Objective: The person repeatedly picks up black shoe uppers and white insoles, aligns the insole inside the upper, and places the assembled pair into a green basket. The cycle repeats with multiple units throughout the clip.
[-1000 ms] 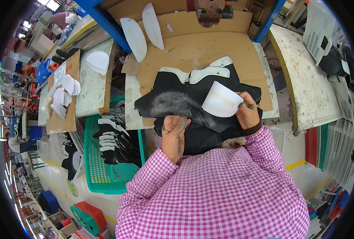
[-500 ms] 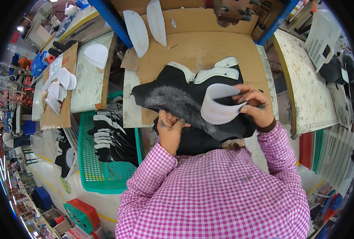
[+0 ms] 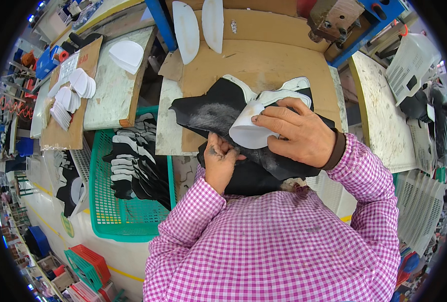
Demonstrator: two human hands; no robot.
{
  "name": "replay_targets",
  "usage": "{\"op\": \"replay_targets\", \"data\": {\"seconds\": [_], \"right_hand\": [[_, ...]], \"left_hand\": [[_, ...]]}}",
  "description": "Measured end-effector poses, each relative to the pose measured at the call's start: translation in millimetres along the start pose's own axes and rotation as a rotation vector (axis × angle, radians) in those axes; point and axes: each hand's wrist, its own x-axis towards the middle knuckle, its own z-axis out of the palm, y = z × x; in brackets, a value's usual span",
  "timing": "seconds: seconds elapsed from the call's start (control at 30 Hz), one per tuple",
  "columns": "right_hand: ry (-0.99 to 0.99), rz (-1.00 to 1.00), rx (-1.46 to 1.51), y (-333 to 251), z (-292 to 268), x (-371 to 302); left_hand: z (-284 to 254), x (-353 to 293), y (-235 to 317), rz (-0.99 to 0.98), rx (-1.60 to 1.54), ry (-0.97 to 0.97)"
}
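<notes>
My right hand is closed over a thin white curved sheet, thumb and fingers bending it. The sheet sits on or just over a black shoe upper; I cannot tell if they touch. A greyish, powdery patch covers part of the upper, and white trim edges its far side. Below the patch, my left hand pinches the near edge of the upper between thumb and fingers. Dark smudges mark the left fingers. More black material lies under it, close to my body.
Cardboard covers the worktable. Two white half-oval sheets lean at its back, near a metal machine part. Left stand white piece stacks on a side table and a green basket of black-and-white uppers. Another table flanks the right.
My right hand has moved left and down over the upper with the white sheet, turning so its back shows. The left hand keeps its pinch. The whole view has shifted slightly.
</notes>
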Motion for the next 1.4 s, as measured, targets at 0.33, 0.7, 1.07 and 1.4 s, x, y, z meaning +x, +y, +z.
{"op": "replay_targets", "data": {"seconds": [0.33,0.7,1.07,1.4], "right_hand": [[-0.070,-0.033,-0.037,-5,6,8],[-0.061,-0.089,-0.053,-10,21,1],[-0.149,-0.053,-0.029,-7,32,-16],[-0.201,-0.102,0.049,-3,32,4]], "left_hand": [[-2,-1,0,0.010,-0.018,-0.019],[-3,-6,-6,0.009,0.074,-0.036],[-24,20,-4,-0.061,-0.092,-0.112],[-30,43,5,-0.203,-0.088,-0.233]]}}
